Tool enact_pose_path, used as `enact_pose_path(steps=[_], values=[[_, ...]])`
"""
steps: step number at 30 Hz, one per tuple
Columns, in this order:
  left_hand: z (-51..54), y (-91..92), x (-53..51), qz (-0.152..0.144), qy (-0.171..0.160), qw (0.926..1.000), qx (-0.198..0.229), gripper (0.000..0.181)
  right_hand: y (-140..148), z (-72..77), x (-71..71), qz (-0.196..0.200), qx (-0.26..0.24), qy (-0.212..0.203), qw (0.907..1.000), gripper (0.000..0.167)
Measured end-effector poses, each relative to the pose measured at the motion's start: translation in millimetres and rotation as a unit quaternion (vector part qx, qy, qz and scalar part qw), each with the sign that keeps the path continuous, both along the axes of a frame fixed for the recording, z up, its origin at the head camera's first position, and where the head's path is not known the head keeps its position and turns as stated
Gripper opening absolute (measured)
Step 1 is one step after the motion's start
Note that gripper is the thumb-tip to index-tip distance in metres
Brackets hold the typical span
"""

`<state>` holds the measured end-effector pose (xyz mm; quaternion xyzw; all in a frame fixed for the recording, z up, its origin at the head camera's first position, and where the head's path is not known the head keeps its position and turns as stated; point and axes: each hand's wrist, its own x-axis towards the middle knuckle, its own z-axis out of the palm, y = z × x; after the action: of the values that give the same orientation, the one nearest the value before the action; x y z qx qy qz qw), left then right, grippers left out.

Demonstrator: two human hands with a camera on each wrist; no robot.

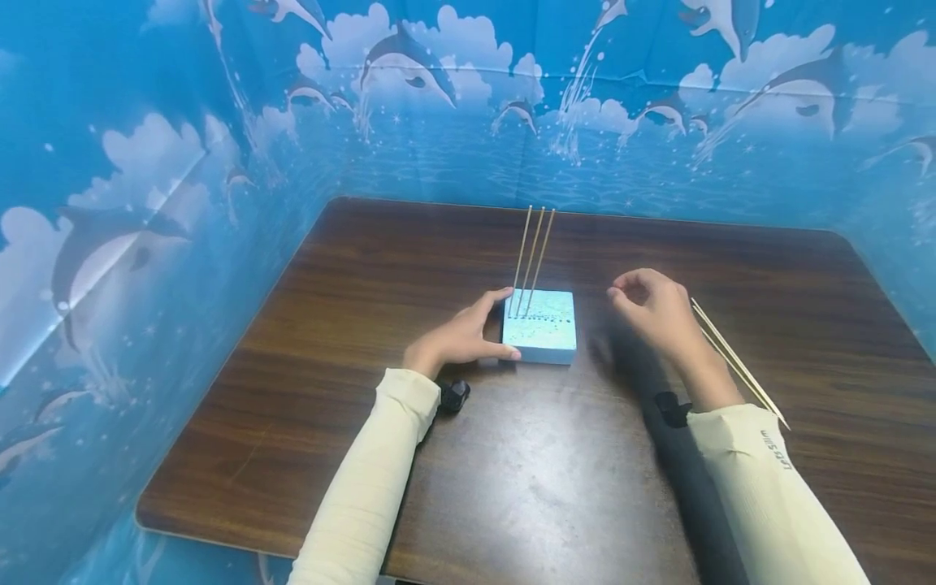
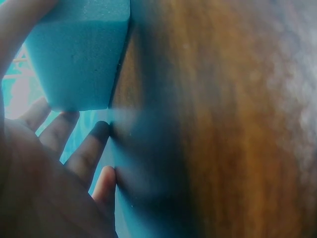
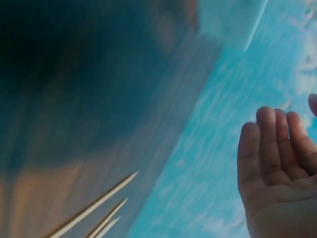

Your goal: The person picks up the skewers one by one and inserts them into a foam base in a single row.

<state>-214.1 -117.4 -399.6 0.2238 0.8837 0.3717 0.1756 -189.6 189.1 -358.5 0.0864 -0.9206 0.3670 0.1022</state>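
Observation:
A pale blue foam block (image 1: 550, 337) with a row of small holes across its top sits on the table. Three thin wooden skewers (image 1: 534, 250) stand in its left holes, leaning slightly right at the top. My left hand (image 1: 462, 335) holds the block from the left, thumb at the near side and fingers at the far side. In the left wrist view, fingertips meet the edge of the block (image 2: 81, 64). To the right of the block, my right hand (image 1: 658, 315) hovers above the table. The right wrist view shows its palm (image 3: 277, 178) with nothing in it.
Loose wooden skewers (image 1: 736, 357) lie on the brown table (image 1: 314, 325) beyond the right wrist; three pointed tips show in the right wrist view. A blue dolphin-print curtain (image 1: 453, 146) hangs behind the table and along its left side.

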Motion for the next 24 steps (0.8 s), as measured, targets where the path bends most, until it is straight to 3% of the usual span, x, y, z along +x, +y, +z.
enact_pose_path(steps=[7,15,24], values=[[1.0,0.8,0.6,-0.005,-0.002,1.0,0.004,0.108,65,-16.3,18.6,-0.067,0.027,-0.033,0.9969,0.037],[1.4,-1.5,1.5,0.0,-0.003,1.0,-0.001,0.109,117,-33.5,25.7,-0.124,0.057,-0.071,0.9881,0.045],[1.0,-1.0,0.8,0.001,-0.004,1.0,0.001,0.11,151,-44.1,28.9,-0.09,0.11,-0.115,0.9831,0.049]])
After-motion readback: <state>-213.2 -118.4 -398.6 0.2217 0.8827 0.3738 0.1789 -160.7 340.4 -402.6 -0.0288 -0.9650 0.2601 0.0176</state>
